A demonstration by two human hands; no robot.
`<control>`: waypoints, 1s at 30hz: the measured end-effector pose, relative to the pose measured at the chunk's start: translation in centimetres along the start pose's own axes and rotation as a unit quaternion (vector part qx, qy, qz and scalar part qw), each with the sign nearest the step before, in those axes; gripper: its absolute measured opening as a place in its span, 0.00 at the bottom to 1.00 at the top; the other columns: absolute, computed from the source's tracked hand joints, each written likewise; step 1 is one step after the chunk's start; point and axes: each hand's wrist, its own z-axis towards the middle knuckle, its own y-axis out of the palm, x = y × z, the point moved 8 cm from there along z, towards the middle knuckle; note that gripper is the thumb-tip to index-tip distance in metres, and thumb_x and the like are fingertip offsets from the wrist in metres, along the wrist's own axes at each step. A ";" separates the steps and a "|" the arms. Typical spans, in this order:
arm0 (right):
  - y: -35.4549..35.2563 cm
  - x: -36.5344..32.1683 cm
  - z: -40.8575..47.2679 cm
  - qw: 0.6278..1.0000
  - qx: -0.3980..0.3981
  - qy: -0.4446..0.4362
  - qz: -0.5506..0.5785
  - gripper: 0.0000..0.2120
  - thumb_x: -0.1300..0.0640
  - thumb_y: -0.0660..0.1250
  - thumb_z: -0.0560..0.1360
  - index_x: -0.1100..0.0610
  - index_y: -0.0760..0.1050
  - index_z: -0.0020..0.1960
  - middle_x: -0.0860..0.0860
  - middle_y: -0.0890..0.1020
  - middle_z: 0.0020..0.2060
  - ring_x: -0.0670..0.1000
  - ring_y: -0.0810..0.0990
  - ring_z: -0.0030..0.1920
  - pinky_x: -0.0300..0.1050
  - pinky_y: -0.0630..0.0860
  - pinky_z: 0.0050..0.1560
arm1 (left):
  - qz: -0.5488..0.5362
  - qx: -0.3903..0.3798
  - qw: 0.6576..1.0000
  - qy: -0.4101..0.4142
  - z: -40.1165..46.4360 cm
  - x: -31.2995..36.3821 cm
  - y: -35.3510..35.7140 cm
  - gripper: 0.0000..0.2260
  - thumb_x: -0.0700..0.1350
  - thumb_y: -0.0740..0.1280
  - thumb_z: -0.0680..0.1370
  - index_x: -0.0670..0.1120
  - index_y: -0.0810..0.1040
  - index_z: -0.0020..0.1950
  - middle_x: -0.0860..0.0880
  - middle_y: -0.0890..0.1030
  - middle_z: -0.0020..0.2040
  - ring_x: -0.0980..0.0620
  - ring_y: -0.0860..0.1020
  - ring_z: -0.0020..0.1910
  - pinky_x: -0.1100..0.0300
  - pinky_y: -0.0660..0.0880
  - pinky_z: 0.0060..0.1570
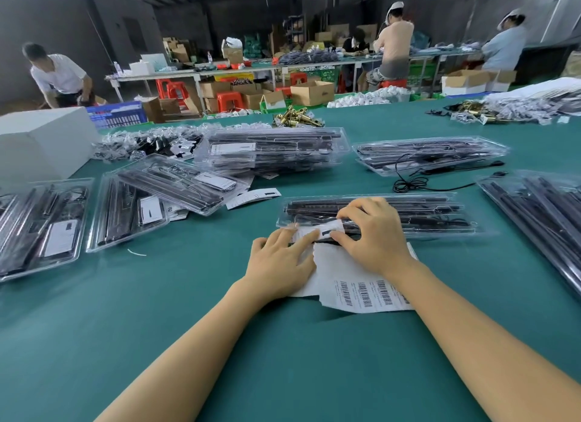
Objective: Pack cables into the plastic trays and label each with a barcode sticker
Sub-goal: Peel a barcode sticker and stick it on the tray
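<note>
Fingers (301, 237) of the left hand (279, 261) lie flat, right hand (374, 236) fingers curl, pressing a barcode sticker (317, 233) onto the packed plastic tray (424, 214); sticker sheet (355, 283) on the bench (188, 311) keeps labels handy.

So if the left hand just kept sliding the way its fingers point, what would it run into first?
Probably the white label that the left hand is already touching at its fingertips, on the near edge of the clear plastic tray; past that, the right hand.
</note>
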 end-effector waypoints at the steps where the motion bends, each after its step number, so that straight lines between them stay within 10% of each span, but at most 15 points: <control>1: -0.4 -0.4 0.0 1.000 0.012 -0.013 0.001 0.12 0.54 0.78 0.66 0.58 0.80 0.45 0.52 0.80 0.44 0.58 0.77 0.47 0.56 0.73 0.49 | -0.003 0.007 1.000 -0.004 0.0 0.0 -0.1 0.22 0.59 0.46 0.78 0.69 0.52 0.72 0.50 0.61 0.75 0.54 0.54 0.73 0.52 0.49 0.65; 8: -1.6 -4.9 -0.7 0.981 0.025 -0.157 -0.108 0.11 0.75 0.71 0.62 0.61 0.74 0.31 0.55 0.71 0.30 0.54 0.69 0.30 0.44 0.64 0.26 | 0.008 0.013 1.000 -0.012 0.1 0.3 -0.4 0.24 0.55 0.49 0.77 0.69 0.52 0.72 0.52 0.63 0.72 0.54 0.55 0.70 0.54 0.50 0.52; 12: -0.1 -6.0 -1.8 0.967 -0.068 -0.159 -0.187 0.05 0.60 0.77 0.62 0.55 0.83 0.36 0.48 0.77 0.26 0.50 0.74 0.26 0.39 0.64 0.23 | -0.005 0.022 1.000 -0.012 0.1 0.4 -0.5 0.21 0.62 0.45 0.77 0.70 0.55 0.71 0.53 0.64 0.71 0.54 0.56 0.70 0.55 0.50 0.52; 16: 1.2 -6.7 -2.3 0.950 -0.143 -0.094 -0.259 0.04 0.58 0.75 0.65 0.55 0.82 0.39 0.48 0.80 0.31 0.49 0.78 0.32 0.42 0.73 0.33 | 0.050 0.035 0.998 0.007 0.2 0.6 -0.5 0.21 0.66 0.47 0.78 0.69 0.54 0.72 0.55 0.63 0.72 0.51 0.58 0.68 0.53 0.52 0.49; 21: 2.2 -6.0 -2.9 0.946 -0.207 0.023 -0.246 0.17 0.58 0.52 0.82 0.60 0.67 0.68 0.54 0.71 0.60 0.55 0.69 0.60 0.48 0.66 0.57 | 0.095 0.064 0.993 0.027 0.4 0.6 -0.3 0.24 0.67 0.48 0.77 0.66 0.50 0.73 0.50 0.59 0.72 0.48 0.59 0.66 0.52 0.51 0.45; 26: 3.2 -5.5 -3.9 0.932 -0.266 0.062 -0.238 0.26 0.48 0.48 0.84 0.64 0.55 0.75 0.59 0.60 0.73 0.58 0.60 0.72 0.52 0.61 0.68 | 0.206 0.149 0.960 0.116 -1.4 2.6 -2.6 0.33 0.54 0.81 0.57 0.56 0.76 0.61 0.50 0.73 0.62 0.41 0.78 0.50 0.56 0.64 0.31; 30: 3.8 -5.3 -4.1 0.944 -0.283 0.063 -0.161 0.27 0.49 0.46 0.84 0.64 0.48 0.77 0.58 0.50 0.78 0.57 0.48 0.77 0.52 0.50 0.76 | 0.129 0.122 0.981 0.075 -0.6 1.6 -2.0 0.24 0.61 0.64 0.75 0.62 0.63 0.70 0.45 0.65 0.71 0.41 0.72 0.60 0.52 0.64 0.44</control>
